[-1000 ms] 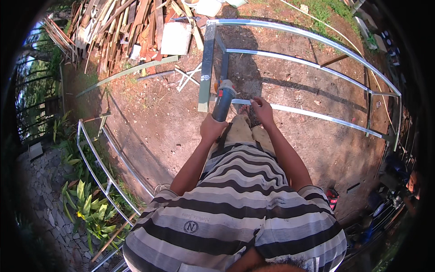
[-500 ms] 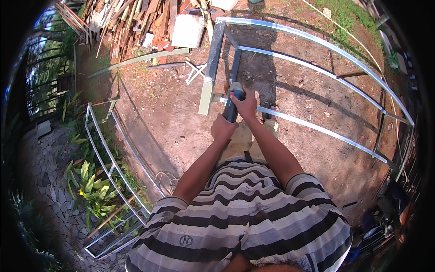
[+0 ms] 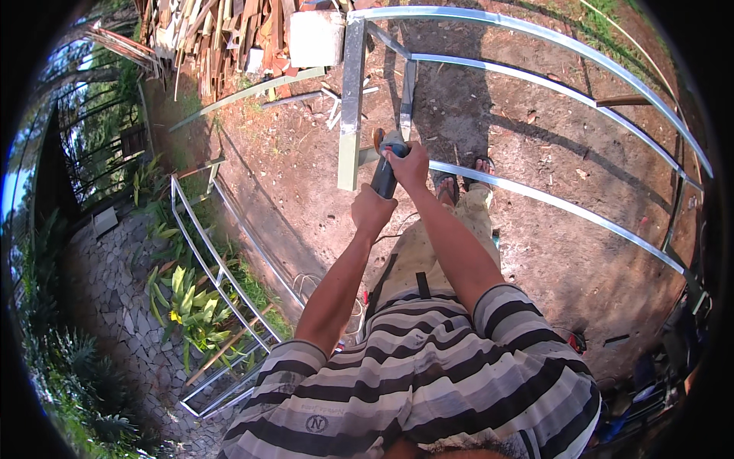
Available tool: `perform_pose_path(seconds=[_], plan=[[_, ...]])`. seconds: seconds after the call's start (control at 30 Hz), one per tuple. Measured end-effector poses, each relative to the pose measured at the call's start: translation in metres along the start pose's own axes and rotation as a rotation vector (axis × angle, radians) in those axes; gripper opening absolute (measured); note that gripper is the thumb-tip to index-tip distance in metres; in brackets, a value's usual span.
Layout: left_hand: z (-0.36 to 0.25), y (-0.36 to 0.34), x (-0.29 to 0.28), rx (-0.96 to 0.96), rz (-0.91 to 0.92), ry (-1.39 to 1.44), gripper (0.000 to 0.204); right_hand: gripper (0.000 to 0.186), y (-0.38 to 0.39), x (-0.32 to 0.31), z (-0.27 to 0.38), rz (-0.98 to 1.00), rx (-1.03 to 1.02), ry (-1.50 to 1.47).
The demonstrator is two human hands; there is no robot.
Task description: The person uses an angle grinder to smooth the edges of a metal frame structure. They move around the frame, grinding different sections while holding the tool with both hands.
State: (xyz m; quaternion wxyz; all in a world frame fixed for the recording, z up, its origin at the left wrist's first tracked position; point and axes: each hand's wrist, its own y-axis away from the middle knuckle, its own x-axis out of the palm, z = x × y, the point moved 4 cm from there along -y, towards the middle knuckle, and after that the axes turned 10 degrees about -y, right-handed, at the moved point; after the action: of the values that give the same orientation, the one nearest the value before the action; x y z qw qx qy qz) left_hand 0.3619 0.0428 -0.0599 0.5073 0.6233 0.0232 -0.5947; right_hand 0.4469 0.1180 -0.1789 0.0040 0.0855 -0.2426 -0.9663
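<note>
Both my hands are closed around a dark angle grinder (image 3: 384, 182) in front of my legs. My left hand (image 3: 372, 209) wraps the rear end of its body. Further forward, my right hand (image 3: 408, 166) grips near the head, its thumb by a red part. The brownish disc (image 3: 378, 138) shows at the head's left side, close to a metal frame (image 3: 527, 189) of long shiny rails. Beside the disc is the frame's end post (image 3: 349, 157), grey above and pale green at its near end. Whether the disc touches metal cannot be made out.
My sandalled feet (image 3: 446, 188) stand by the near rail. A second metal frame (image 3: 200, 228) lies left, near leafy plants (image 3: 191, 306) and stone paving (image 3: 115, 298). Scrap wood (image 3: 229, 38) and a whitish panel (image 3: 316, 40) are at the back. A thin cable (image 3: 397, 236) runs below the grinder.
The view has shifted, bringing my feet and more of my trousers into sight. The grinder's disc shows more plainly. Both hands keep their grip on the grinder beside the post.
</note>
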Motion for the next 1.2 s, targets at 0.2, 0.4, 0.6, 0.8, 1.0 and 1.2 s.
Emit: perform_pose_path(seconds=[0.2, 0.4, 0.6, 0.8, 1.0, 1.2], plan=[[-0.002, 0.006, -0.004, -0.017, -0.039, -0.017, 0.060, 0.062, -0.003, 0.011, 0.008, 0.004, 0.170, -0.001], [-0.006, 0.009, 0.001, -0.046, -0.076, 0.054, 0.061, 0.062, -0.010, 0.021, 0.019, -0.066, 0.151, 0.077], [0.007, 0.004, 0.011, -0.017, -0.071, 0.137, 0.074, 0.062, 0.015, 0.025, 0.005, -0.334, 0.071, 0.137], [0.015, -0.013, 0.037, 0.040, -0.036, 0.142, 0.070, 0.040, 0.058, 0.033, -0.043, 0.458, 0.721, -0.800], [0.024, -0.036, 0.058, 0.002, -0.054, 0.198, 0.069, 0.029, 0.043, 0.049, -0.048, 0.500, 0.633, -0.728], [0.028, -0.043, 0.045, -0.044, -0.085, 0.225, 0.070, 0.034, 0.034, 0.064, -0.033, 0.513, 0.495, -0.734]])
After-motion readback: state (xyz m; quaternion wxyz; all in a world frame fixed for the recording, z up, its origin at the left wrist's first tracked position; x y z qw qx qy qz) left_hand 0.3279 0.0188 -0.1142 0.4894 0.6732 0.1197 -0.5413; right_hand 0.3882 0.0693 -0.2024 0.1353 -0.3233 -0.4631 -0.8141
